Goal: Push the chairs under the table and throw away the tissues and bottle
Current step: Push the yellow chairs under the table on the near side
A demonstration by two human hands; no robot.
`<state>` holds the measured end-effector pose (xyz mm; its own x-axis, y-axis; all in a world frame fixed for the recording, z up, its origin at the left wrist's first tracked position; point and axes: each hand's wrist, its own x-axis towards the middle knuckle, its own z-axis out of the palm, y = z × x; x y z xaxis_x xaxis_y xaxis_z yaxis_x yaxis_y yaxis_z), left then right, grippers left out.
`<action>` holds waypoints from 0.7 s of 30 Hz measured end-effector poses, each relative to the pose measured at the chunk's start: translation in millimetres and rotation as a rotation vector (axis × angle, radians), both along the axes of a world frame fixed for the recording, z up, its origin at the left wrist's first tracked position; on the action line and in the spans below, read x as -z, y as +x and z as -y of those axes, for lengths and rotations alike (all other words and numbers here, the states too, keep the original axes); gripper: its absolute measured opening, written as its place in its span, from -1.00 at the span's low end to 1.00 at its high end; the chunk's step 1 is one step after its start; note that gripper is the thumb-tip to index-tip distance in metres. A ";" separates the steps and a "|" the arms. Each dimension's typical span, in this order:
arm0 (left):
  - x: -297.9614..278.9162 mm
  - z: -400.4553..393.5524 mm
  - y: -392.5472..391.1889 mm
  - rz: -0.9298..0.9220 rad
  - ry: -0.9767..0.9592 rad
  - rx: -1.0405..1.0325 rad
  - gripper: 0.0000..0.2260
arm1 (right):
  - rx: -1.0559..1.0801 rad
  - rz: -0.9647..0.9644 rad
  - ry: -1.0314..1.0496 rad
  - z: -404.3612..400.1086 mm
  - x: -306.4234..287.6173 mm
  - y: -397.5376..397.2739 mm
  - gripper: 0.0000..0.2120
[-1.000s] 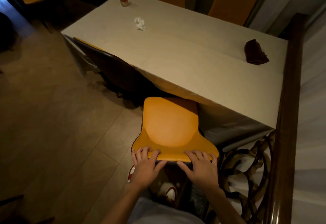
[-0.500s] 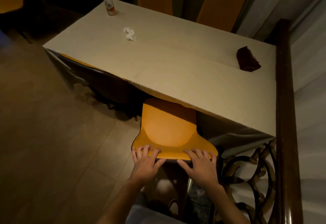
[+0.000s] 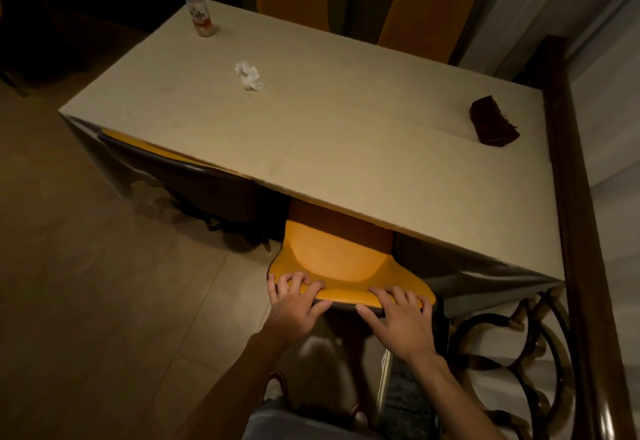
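Note:
An orange chair stands at the near side of the beige table, its seat partly under the tabletop. My left hand and my right hand both grip the top edge of its backrest. A second chair with a dark back sits tucked under the table to the left. A crumpled white tissue lies on the table toward the far left. A plastic bottle with a white cap stands upright at the far left corner.
A dark brown tissue pack lies near the table's right end. Two orange chairs stand at the far side. A dark wooden railing with curled ironwork runs along the right. Tiled floor spreads to the left.
The orange chair has slid forward, further under the table, with both hands staying on its backrest. The view has moved closer to the table.

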<state>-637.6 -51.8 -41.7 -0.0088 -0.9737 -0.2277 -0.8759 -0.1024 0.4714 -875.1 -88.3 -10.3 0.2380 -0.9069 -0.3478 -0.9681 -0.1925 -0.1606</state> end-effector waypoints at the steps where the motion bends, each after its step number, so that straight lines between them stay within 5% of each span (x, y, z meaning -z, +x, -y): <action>1: 1.3 4.2 3.1 0.000 -0.016 0.006 -0.50 | 0.003 0.000 0.001 3.6 -0.4 2.4 -0.25; 8: 4.9 37.0 29.3 -0.030 -0.075 0.061 -0.39 | 0.057 -0.005 -0.003 27.5 0.0 25.7 -0.23; 21: 15.4 84.6 60.8 0.044 -0.169 0.070 -0.53 | 0.094 0.020 -0.042 58.1 5.4 56.6 -0.32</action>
